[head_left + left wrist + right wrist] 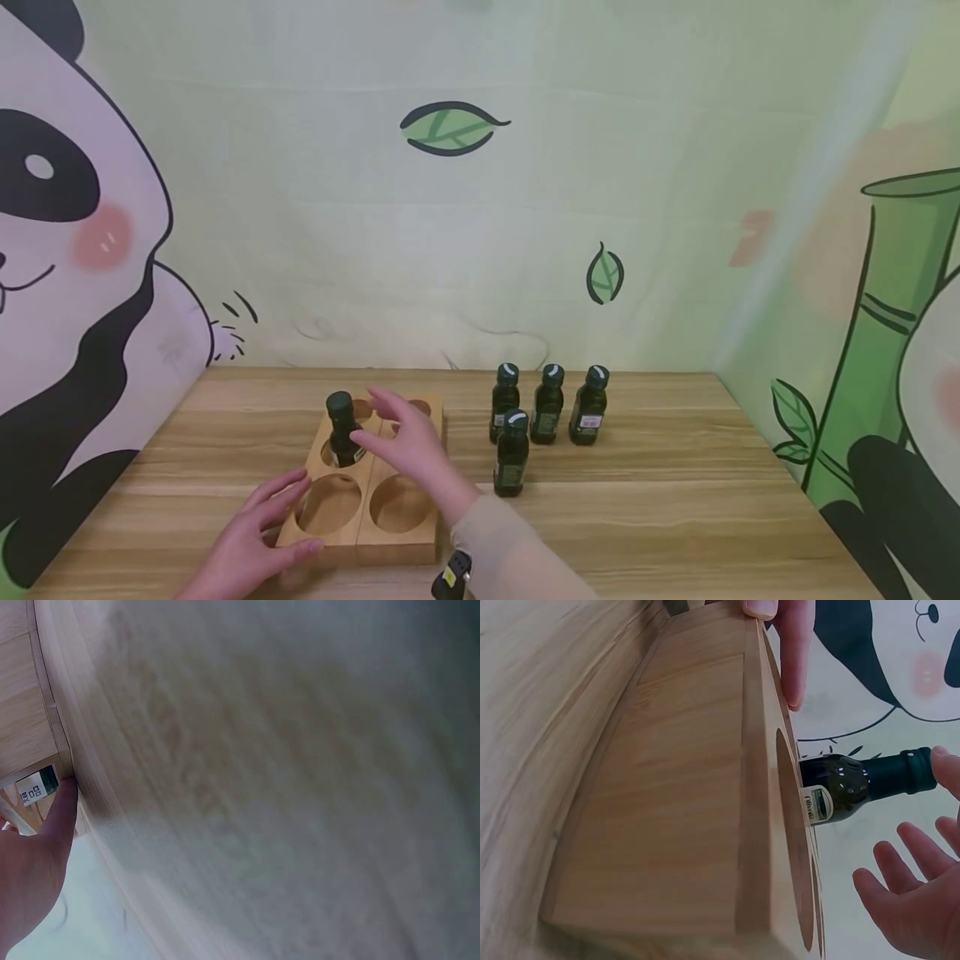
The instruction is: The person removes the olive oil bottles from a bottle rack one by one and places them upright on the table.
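A wooden bottle rack (397,553) with several round holes lies on the table. One small dark glass bottle (342,421) stands in a left-column hole, its neck above the rack and its label partly hidden. My right hand (411,437) is beside this bottle with its fingers spread; in the right wrist view the thumb tip overlaps the end of the bottle's cap (917,770). At the rack's near left corner rests my left hand (251,533), thumb on the front edge and fingers along the left side. In the left wrist view a nearly straight finger (64,806) touches the rack.
Several matching dark bottles stand upright right of the rack: one nearer bottle (512,458) and a row behind it that includes a bottle (589,408) with a pale label. A printed cloth backdrop (450,275) hangs behind the wooden table (660,500).
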Action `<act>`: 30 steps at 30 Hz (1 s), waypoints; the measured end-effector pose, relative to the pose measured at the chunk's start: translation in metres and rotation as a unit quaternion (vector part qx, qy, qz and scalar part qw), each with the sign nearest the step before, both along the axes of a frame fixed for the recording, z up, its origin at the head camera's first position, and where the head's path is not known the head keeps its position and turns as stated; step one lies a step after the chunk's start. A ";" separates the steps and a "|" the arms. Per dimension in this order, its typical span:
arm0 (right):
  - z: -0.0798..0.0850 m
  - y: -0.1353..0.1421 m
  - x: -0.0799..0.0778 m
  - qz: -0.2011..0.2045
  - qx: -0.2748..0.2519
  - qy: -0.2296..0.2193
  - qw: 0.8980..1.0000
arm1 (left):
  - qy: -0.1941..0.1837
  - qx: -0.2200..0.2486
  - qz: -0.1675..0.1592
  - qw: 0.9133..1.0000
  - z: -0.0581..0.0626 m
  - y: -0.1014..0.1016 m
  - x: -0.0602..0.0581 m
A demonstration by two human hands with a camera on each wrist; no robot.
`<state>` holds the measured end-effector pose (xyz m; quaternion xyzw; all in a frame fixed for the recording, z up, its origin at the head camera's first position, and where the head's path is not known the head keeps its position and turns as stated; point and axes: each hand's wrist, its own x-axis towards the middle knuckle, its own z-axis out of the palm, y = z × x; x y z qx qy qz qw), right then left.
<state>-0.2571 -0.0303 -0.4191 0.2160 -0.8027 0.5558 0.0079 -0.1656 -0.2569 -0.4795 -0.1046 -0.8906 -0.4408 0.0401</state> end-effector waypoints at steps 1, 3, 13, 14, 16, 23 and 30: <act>0.000 -0.001 -0.001 0.000 -0.004 -0.006 1.000 | 0.003 0.000 -0.001 1.000 0.000 0.000 0.000; 0.000 -0.004 -0.003 0.002 -0.016 -0.015 1.000 | 0.005 0.003 -0.002 1.000 0.001 0.000 0.000; -0.003 -0.015 -0.007 0.008 -0.057 -0.041 0.997 | 0.004 0.020 -0.004 1.000 -0.001 0.001 0.000; -0.003 -0.016 -0.006 0.008 -0.057 -0.042 0.997 | 0.007 0.020 -0.004 1.000 -0.002 0.001 0.000; -0.003 -0.019 -0.006 0.008 -0.056 -0.043 0.997 | 0.013 0.022 -0.004 1.000 -0.002 0.001 0.000; 0.001 -0.029 -0.006 -0.003 -0.057 -0.040 0.998 | 0.011 0.025 -0.007 1.000 -0.001 0.001 0.000; 0.003 -0.035 -0.005 -0.015 -0.064 -0.035 0.997 | 0.002 0.033 -0.009 0.999 0.000 0.000 0.000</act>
